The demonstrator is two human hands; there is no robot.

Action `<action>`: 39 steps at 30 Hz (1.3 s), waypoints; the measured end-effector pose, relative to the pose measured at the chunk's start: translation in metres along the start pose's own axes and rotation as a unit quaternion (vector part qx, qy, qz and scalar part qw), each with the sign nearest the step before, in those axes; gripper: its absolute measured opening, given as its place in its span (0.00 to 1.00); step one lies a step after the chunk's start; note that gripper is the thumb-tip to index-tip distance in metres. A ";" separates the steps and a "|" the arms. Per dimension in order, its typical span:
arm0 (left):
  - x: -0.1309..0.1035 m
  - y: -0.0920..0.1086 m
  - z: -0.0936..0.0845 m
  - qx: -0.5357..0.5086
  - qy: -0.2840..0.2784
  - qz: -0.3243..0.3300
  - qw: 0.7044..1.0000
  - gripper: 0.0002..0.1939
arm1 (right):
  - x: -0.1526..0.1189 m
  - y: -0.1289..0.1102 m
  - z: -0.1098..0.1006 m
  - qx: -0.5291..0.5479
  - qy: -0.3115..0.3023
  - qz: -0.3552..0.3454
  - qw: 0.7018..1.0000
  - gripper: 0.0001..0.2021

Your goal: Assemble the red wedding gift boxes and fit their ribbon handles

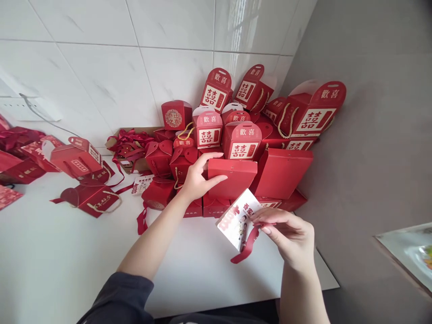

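- Card (240, 219): a small white printed card with red characters and a red ribbon (247, 246) hanging from its lower edge. It is pinched at its right edge between thumb and forefinger of the right hand (292, 238), the remaining fingers curled loosely beneath; the hold keeps the printed face turned up toward the wearer, above the white tabletop (60, 261). One such card is held; a second similar card (141, 184) lies flat on the table, well to the left of the left fingers.
- Flat red box (232, 176): an unfolded or closed plain red carton just above the card. The left hand (197, 179) rests on its left end, fingers spread, thumb along the top edge and forefinger across the front, apparently steadying it.
- A second plain red box (281, 171) leans just beyond the right fingers.
- Behind both hands, red gift boxes (241, 141) with handle tops and gold cords are stacked against the tiled wall (101, 67); about a dozen show, exact count uncertain.
- Far left of the left fingers: two open boxes (76, 157) and loose red ribbons (130, 144).
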State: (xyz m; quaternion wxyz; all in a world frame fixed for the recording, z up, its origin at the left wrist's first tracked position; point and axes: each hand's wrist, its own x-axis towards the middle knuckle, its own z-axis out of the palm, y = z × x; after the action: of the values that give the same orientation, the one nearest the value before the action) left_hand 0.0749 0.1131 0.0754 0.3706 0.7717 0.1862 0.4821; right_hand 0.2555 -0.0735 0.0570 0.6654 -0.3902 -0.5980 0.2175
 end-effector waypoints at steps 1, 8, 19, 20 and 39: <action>-0.006 0.007 -0.001 -0.001 0.014 0.007 1.000 0.31 | 0.000 -0.001 -0.002 -0.004 -0.010 -0.011 1.000 0.06; -0.068 0.045 -0.022 -0.015 0.123 -0.004 0.992 0.25 | -0.005 -0.016 -0.006 0.083 -0.148 0.006 0.985 0.05; -0.144 0.020 -0.038 0.039 0.020 -0.027 0.999 0.31 | -0.014 -0.002 0.014 0.067 -0.285 0.068 0.954 0.02; -0.146 0.021 -0.040 0.046 0.000 -0.014 0.999 0.26 | -0.014 -0.001 0.016 0.082 -0.285 0.054 0.953 0.02; -0.139 0.037 -0.042 -0.038 -0.098 0.069 0.992 0.05 | -0.006 0.066 0.057 0.313 -0.053 0.165 0.934 0.20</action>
State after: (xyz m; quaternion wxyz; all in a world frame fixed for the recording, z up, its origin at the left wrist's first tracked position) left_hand -0.0296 0.0153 0.0301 0.3819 0.8119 0.0771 0.4348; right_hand 0.2111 -0.0240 0.0009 0.6759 -0.2434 -0.4610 0.5210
